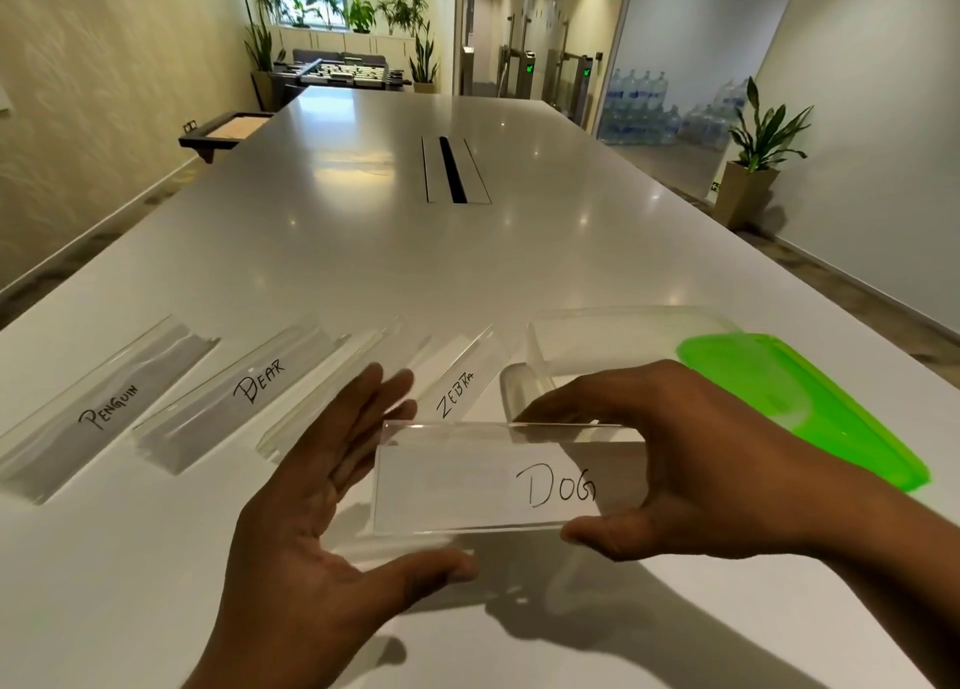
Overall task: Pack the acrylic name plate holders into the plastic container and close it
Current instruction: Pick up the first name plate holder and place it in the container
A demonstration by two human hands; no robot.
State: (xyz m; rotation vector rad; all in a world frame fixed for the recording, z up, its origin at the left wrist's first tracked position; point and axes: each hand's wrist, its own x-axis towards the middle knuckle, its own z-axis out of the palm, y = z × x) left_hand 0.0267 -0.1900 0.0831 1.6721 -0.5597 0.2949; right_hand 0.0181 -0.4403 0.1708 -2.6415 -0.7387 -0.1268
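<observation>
My right hand (pixel 691 459) pinches a clear acrylic name plate holder marked DOG (pixel 467 485) by its right end, lifted above the table. My left hand (pixel 322 501) is spread flat just left of that holder, fingers straight, holding nothing. On the table lie holders marked PENGUIN (pixel 98 407), BEAR (pixel 234 397) and ZEBRA (pixel 457 387), plus a blank one (pixel 332 376) between BEAR and ZEBRA. The clear plastic container (pixel 623 335) stands uncovered behind my right hand. Its green lid (pixel 810 407) lies to the right of it.
The long white table (pixel 363 231) stretches away, with a cable slot (pixel 452 168) in its middle. A potted plant (pixel 753 168) stands on the floor at right. The table's right edge runs just past the green lid.
</observation>
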